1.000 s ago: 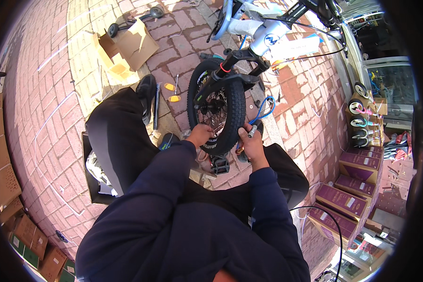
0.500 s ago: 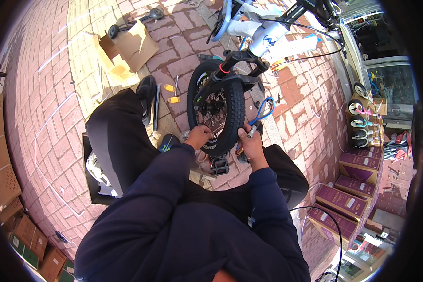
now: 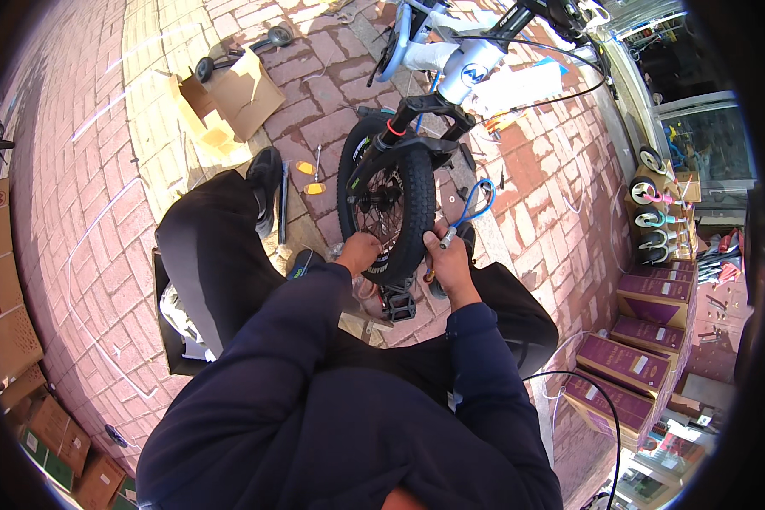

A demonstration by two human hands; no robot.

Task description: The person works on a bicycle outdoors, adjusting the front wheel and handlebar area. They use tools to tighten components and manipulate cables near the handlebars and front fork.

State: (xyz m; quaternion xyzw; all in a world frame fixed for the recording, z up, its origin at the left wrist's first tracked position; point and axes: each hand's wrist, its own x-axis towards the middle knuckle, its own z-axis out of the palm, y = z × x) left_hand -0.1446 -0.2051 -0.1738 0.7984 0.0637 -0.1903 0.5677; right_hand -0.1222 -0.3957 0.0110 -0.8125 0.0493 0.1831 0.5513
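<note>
A bicycle's front wheel [image 3: 416,200] with a knobby black tire stands between my legs, still in its black suspension fork [image 3: 404,136]. At the near left of the rim, my left hand [image 3: 361,253] has its fingers pinched by the spokes; what they hold, if anything, is too small to make out. On the tire's right side, my right hand [image 3: 450,263] grips a silver metal fitting [image 3: 447,239], from which a blue cord loop [image 3: 487,197] stretches away. The fingertips of this hand are against the tire. A black pedal [image 3: 399,303] lies just below the wheel.
Beyond the fork rises the silver bicycle frame [image 3: 467,72], partly wrapped. Yellow-handled screwdrivers [image 3: 314,188] lie left of the wheel, near an open cardboard box [image 3: 242,93]. Purple cartons [image 3: 625,361] stand at right, brown cartons [image 3: 0,280] at left. A black cable [image 3: 608,408] curves at lower right.
The view has shifted slightly. My right hand has moved a little left along the tire, and the silver fitting now shows more above its fingers. My left hand stays at the rim.
</note>
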